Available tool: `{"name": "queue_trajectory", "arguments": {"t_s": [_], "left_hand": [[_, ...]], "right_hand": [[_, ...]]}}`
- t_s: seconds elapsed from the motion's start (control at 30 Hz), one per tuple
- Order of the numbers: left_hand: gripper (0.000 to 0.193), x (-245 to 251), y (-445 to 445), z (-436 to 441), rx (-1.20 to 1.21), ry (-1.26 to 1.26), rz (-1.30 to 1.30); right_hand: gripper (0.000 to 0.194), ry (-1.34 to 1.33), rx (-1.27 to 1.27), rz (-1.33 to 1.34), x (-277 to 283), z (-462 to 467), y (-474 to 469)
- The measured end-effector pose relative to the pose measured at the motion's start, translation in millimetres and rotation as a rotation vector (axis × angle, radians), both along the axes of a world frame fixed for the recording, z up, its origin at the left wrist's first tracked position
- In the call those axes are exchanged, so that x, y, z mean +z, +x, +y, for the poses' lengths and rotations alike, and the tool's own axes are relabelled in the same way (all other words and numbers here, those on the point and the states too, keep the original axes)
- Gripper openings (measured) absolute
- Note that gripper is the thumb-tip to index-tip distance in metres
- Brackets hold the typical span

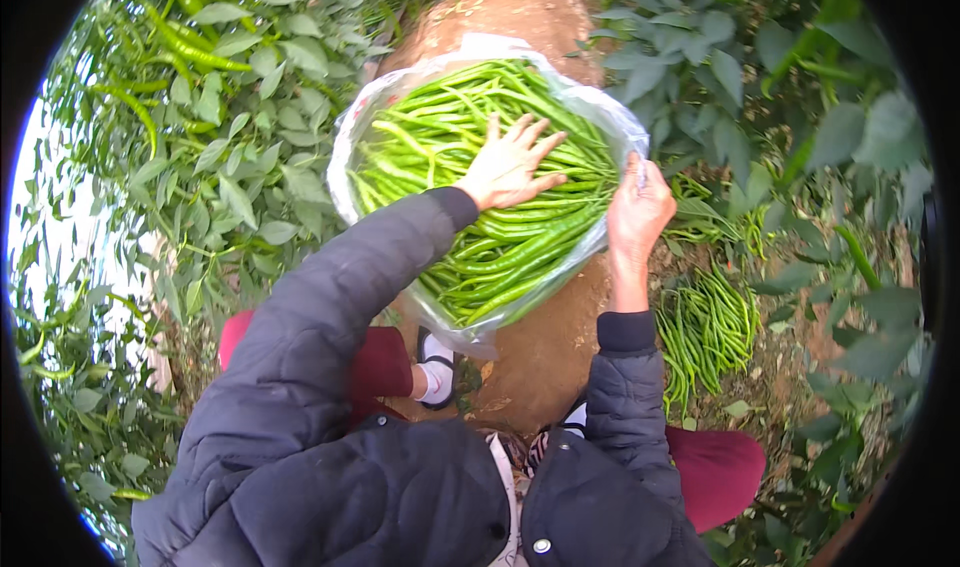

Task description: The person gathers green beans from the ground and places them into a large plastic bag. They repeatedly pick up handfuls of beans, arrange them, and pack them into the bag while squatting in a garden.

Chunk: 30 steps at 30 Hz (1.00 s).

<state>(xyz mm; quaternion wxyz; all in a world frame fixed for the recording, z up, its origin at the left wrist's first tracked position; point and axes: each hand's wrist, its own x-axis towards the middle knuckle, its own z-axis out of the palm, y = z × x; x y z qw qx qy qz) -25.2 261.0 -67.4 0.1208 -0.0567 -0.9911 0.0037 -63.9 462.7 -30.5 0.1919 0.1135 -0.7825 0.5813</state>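
Note:
A clear plastic bag (343,169), its mouth wide open, stands on the dirt path in front of me. Long green chili peppers (517,259) fill it, many lying side by side. My left hand (514,163) rests on top of the peppers, palm down with the fingers spread. At the bag's right edge, my right hand (640,201) grips the gathered plastic rim between thumb and fingers. The underside of the bag is hidden by the peppers and plastic.
A pile of green chili peppers (705,334) lies on the ground to the right, with a smaller bunch (694,218) above it. Leafy pepper plants (262,147) line both sides of the dirt path (525,372). Peppers hang from the plants at upper left.

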Motion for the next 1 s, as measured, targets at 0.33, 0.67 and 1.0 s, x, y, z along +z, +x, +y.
{"name": "queue_trajectory", "arguments": {"t_s": [0.33, 0.67, 1.0], "left_hand": [[0.075, 23.2, 5.9, -1.4, -0.007, 0.111, -0.126], [0.018, 105.5, 122.2, 146.0, -0.139, 1.158, -0.005], [0.022, -158.6, 160.6, 331.9, 0.523, 1.796, -1.139]], "right_hand": [[0.082, 0.787, 0.16, -0.117, 80.1, 38.0, -0.7], [0.04, 1.234, 1.085, -0.971, 65.9, 234.8, -37.6], [0.028, 1.276, 0.473, -0.556, -303.2, 385.7, 86.3]]}}
